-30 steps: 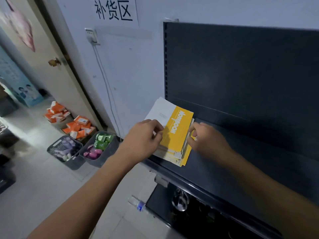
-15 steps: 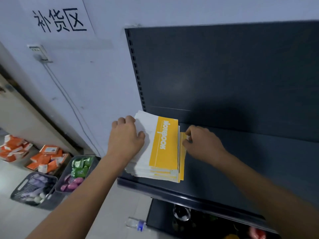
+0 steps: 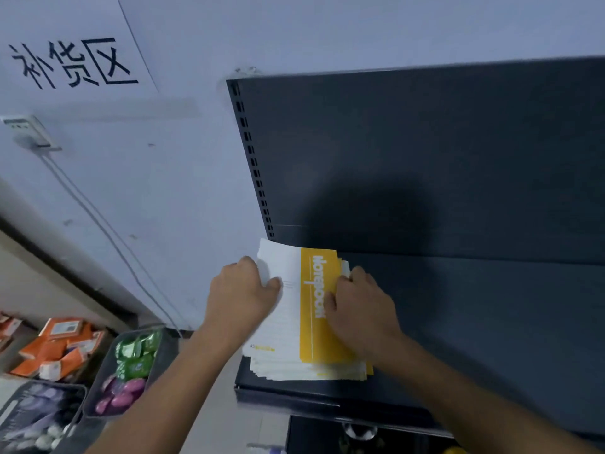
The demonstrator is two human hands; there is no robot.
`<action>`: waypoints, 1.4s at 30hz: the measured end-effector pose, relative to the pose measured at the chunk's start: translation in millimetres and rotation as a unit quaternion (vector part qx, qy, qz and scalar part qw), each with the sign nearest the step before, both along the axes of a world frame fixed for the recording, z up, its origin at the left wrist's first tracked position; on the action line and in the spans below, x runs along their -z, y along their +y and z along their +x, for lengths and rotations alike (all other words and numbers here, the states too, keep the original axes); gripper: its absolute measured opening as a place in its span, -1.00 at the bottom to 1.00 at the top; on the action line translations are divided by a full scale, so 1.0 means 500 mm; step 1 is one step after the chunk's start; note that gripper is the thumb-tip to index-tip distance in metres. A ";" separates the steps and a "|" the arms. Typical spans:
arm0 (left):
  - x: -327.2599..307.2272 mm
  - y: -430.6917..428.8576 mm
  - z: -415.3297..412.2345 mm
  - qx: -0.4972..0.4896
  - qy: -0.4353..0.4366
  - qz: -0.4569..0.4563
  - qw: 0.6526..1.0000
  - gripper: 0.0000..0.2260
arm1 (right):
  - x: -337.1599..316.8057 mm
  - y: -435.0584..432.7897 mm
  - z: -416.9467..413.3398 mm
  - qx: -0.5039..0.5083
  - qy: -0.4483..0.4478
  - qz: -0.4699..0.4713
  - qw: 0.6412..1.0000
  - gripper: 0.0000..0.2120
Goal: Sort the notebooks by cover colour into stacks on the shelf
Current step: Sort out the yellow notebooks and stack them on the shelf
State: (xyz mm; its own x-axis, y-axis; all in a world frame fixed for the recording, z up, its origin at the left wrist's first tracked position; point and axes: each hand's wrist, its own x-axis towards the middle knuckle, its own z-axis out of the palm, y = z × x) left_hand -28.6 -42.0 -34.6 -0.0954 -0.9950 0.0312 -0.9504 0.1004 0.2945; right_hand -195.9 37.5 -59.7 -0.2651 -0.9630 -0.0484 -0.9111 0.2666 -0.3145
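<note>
Notebooks (image 3: 288, 326) in thin white-and-yellow paper covers, piled at the left front corner of the dark grey metal shelf (image 3: 484, 322), edges fanned. Grips the left edge with the left hand (image 3: 242, 299), thumb on top; clamps the right edge with the right hand (image 3: 360, 309), thumb across the yellow band. Squaring one colour's stack, probably

Right of the stack of notebooks (image 3: 288, 322) the shelf (image 3: 491, 322) lies open, so my right hand (image 3: 360, 309) has wide room to pass along it. The back panel (image 3: 425, 158) stands straight up just behind the stack and blocks the far side. Left of the shelf's end the air is open in front of the wall (image 3: 180, 191), where my left hand (image 3: 240, 296) sits, with baskets (image 3: 165, 352) low on the floor.
</note>
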 end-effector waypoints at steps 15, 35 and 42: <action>-0.019 -0.013 0.033 -0.006 0.074 -0.014 0.997 -0.74 | 0.015 -0.007 0.075 0.004 0.040 -0.075 0.996 -0.61; -0.014 -0.006 0.039 -0.028 0.116 0.032 0.992 -0.69 | -0.016 0.008 0.087 0.056 -0.234 -0.067 0.968 -0.78; -0.014 -0.002 0.037 -0.042 0.116 0.027 0.992 -0.71 | -0.016 0.026 0.099 0.032 -0.197 -0.065 0.978 -0.89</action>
